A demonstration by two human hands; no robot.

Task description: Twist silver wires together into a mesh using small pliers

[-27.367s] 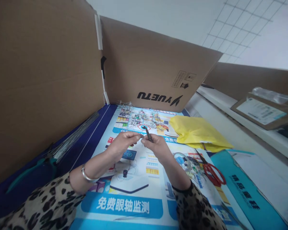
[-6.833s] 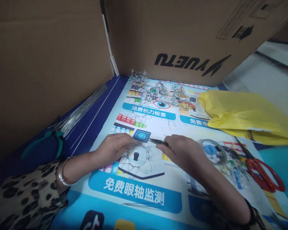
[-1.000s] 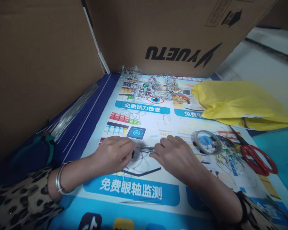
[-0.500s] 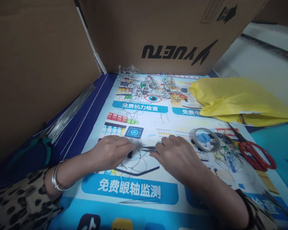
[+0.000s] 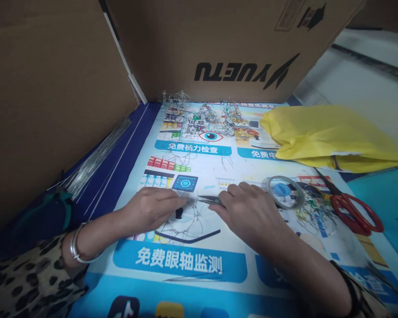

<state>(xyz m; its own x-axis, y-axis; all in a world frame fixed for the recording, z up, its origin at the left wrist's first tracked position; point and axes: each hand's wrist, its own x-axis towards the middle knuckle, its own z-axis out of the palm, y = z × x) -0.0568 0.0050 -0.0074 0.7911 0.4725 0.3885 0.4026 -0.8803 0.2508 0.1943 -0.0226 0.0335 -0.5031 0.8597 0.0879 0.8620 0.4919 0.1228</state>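
My left hand (image 5: 162,206) is closed, thumb and fingers pinching a thin wire piece (image 5: 194,216) whose bent loops hang over the printed sheet below. Wrapped round the handles of a pair of needle-nose pliers (image 5: 209,200) is my right hand (image 5: 243,207). The pliers' narrow jaws point left toward the left fingertips, a small gap apart from them. Whether the jaws grip any wire is too fine to make out. Most of the handles are hidden in the palm.
Right of my hands lie a clear tape roll (image 5: 285,192), tangled wires (image 5: 315,210), red-handled scissors (image 5: 356,214) and a yellow bag (image 5: 325,137). Straight wires (image 5: 96,154) and teal-handled pliers (image 5: 58,212) lie left. Wire shapes (image 5: 215,117) sit before the cardboard box (image 5: 219,39).
My right hand and the pliers have shifted slightly right and up, away from the left fingertips. The hanging wire loops have changed position a little. My left hand stays nearly in place.
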